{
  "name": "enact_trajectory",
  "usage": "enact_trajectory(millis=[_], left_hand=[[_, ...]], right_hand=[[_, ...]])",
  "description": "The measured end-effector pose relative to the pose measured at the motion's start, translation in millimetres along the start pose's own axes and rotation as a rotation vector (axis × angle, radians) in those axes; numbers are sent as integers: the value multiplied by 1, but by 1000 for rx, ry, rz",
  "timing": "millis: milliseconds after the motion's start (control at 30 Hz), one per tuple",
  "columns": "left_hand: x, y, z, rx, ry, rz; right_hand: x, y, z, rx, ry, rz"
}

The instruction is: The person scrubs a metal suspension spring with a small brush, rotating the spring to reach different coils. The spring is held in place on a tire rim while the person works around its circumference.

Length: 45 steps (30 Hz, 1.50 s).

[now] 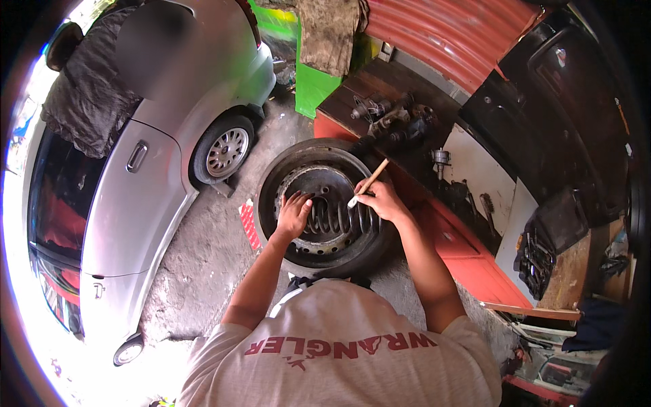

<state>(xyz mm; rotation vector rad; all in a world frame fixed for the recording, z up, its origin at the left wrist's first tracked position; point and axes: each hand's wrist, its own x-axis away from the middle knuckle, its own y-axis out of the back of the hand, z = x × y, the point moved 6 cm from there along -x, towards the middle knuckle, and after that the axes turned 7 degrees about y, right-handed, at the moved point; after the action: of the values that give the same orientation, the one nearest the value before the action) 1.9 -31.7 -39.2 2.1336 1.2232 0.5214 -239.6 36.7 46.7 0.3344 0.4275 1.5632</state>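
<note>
A dark coil spring [332, 218] lies sideways across a steel wheel with a tyre [279, 171], which rests flat on the floor in front of me. At the spring's left end my left hand [293, 216] grips the coil, its thumb toward the spring. My right hand [382, 201] is closed round a paintbrush [373, 175] with a wooden handle. The brush's pale head points down and left, close over the spring's right part. Whether its tip touches the coil I cannot tell.
A silver car [135, 197] stands at the left. A red-sided workbench [447, 234] runs along the right, bearing greasy metal parts [393, 119] and a pile of tools [534, 264]. By the tyre's left edge lies a red patterned box [249, 224]. A dark panel [549, 102] leans behind.
</note>
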Motion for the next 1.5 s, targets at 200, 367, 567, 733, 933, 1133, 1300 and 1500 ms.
enact_trajectory(millis=[200, 367, 567, 733, 933, 1133, 1300, 1500], left_hand=[[-2, -4, 5, -8, -4, -10], [-1, 0, -4, -3, -28, -3], [2, -3, 3, 13, -22, -6], [-1, -3, -1, -11, -36, -22], [1, -3, 3, 5, -36, -53], [0, -3, -1, 20, -47, -40], [0, -2, -1, 8, -26, -21], [4, 7, 10, 292, -30, -200]], right_hand=[[-3, -3, 4, 217, 12, -98], [5, 2, -14, -122, -35, 21], [2, 7, 21, 259, 52, -63], [-9, -2, 30, 433, 98, 183], [-30, -18, 50, 698, 18, 423], [-29, -16, 19, 493, -135, 551], [-31, -19, 43, 740, -40, 502], [-16, 7, 35, 276, -31, 200]])
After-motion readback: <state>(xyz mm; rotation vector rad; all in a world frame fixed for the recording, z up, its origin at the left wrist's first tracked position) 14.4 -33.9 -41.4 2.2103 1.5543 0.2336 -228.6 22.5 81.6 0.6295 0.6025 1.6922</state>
